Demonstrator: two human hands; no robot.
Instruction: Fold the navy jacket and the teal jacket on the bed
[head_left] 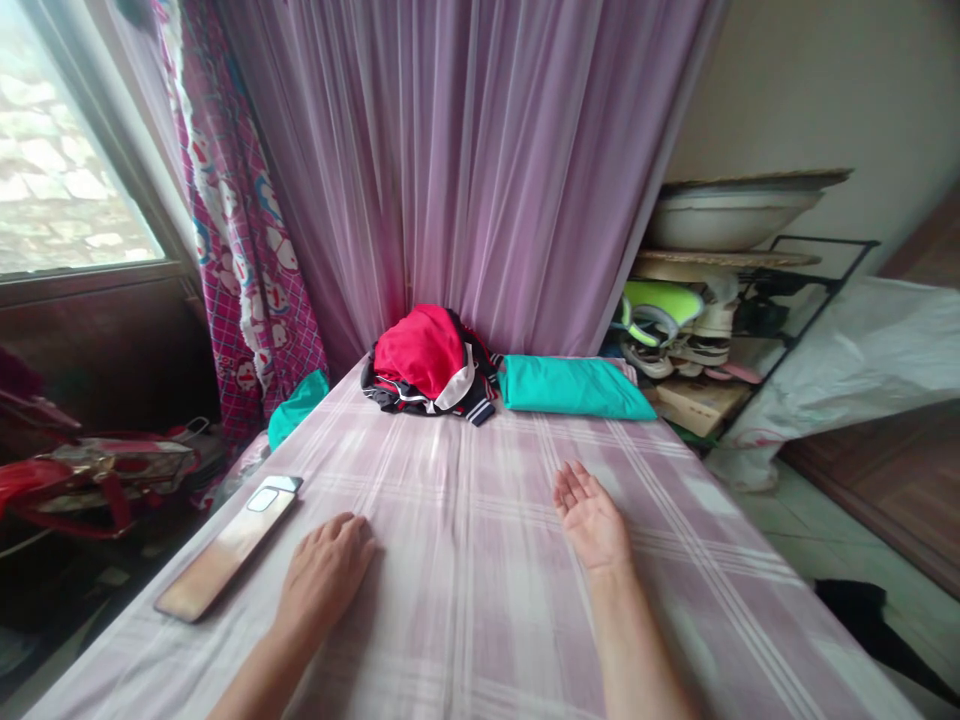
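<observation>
My left hand (328, 560) rests palm down on the plaid tablecloth (465, 600), fingers loosely out and nothing in them. To its left lies a phone (229, 550), back side up. My right hand (591, 515) lies palm up on the cloth, fingers stretched and slightly curled, holding nothing. Beyond both hands, at the table's far end, a crumpled red, black and white jacket (424, 355) sits in a heap. Beside it on the right is a folded teal cloth (574, 387), flat and apart from my right hand.
A purple curtain (465, 180) hangs behind the table. At right stand a rack with shoes (701, 350), a large basin (731, 218) on top, and a white plastic bag (862, 350). A window (67, 160) and a red bicycle-like frame (105, 480) are on the left.
</observation>
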